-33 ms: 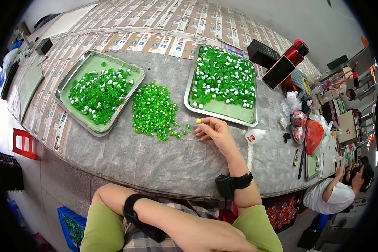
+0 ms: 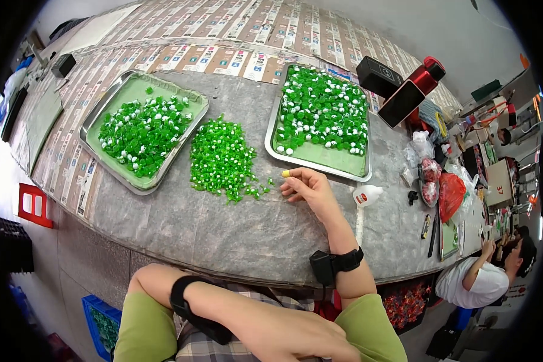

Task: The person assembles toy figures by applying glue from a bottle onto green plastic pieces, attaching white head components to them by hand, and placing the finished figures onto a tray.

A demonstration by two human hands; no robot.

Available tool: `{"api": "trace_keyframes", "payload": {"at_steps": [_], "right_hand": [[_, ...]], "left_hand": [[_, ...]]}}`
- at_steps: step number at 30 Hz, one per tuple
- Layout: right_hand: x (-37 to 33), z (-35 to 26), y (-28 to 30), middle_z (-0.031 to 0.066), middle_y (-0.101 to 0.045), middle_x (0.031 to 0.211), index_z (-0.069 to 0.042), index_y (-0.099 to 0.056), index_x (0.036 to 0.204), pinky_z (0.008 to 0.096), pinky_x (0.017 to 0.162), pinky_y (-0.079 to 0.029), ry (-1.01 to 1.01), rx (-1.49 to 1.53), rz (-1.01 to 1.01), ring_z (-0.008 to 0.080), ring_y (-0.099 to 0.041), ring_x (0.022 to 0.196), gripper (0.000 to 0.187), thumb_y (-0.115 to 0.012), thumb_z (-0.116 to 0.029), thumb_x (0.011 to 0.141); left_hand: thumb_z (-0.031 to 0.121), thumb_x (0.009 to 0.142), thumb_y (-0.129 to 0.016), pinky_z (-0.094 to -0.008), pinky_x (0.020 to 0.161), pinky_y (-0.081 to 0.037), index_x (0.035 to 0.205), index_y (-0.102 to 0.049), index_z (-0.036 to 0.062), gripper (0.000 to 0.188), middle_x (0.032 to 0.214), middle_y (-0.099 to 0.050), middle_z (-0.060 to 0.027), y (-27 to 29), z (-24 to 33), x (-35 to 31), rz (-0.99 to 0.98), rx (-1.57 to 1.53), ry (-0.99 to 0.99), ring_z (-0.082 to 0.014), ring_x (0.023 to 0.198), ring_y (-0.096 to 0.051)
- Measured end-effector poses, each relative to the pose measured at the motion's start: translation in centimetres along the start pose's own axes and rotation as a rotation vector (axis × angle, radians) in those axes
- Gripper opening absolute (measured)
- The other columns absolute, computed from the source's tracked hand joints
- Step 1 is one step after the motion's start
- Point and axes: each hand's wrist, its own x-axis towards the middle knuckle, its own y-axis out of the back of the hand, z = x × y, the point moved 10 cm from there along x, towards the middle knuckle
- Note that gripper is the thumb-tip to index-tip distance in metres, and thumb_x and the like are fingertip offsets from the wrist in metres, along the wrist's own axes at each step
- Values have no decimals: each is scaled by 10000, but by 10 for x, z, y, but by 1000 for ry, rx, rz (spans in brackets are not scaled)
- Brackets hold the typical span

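Note:
My right hand [image 2: 309,189] rests on the grey table covering, its fingers loosely curled and apart with nothing visible between them. A yellow cover [image 2: 286,174] wraps one fingertip. Just left of it lies a loose pile of small green pieces with white bits [image 2: 222,158], a few strays near my fingers. A white squeeze bottle [image 2: 367,195] with a red label lies to the right of that hand. My left forearm crosses my lap, and my left hand [image 2: 311,339] lies by my right sleeve at the lower edge. Its fingers are mostly hidden.
Two metal trays, one at the left [image 2: 85,136] and one at the back right [image 2: 320,168], hold green-and-white pieces. A red-and-black flask [image 2: 411,90] and black box [image 2: 377,77] sit behind. Plastic bags [image 2: 451,196] lie right; a co-worker [image 2: 473,282] sits beyond.
My left forearm and hand have shifted slightly to the left. The right hand, the pile and the trays stay practically where they were.

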Motion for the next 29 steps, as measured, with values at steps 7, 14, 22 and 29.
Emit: {"api": "trace_keyframes", "payload": {"at_steps": [7,14,22,29], "right_hand": [[2,2,5,53,-579,764,-19,-527,949,202,550,-449,11,-13,3,103,-556,674,197,-509,-152,805],[1,0,-1,56,-578,768,-13,-523,959,205,568,-453,3,-26,-24,103,-556,687,209,-507,-158,809],[-8,-15,13,40,-584,739,-10,-541,931,196,546,-438,113,-165,77,81,-552,648,180,-513,-129,799],[-68,-127,41,56,-594,760,-8,-558,932,189,563,-439,657,-545,461,90,-562,668,184,-536,-114,783]], "left_hand": [[122,754,-571,-282,642,-424,863,-584,36,140,760,-567,-75,84,-48,-73,454,239,426,-186,715,-548],[160,694,-595,-304,565,-413,735,-577,40,128,665,-546,-77,204,-74,-156,1029,1357,804,-215,634,-529],[146,627,-620,-332,601,-416,699,-556,48,137,667,-545,-74,207,-103,-141,871,1403,904,-240,697,-528],[126,624,-618,-355,644,-415,669,-534,34,132,701,-559,-98,205,-98,-147,890,1296,967,-266,732,-527]]}}
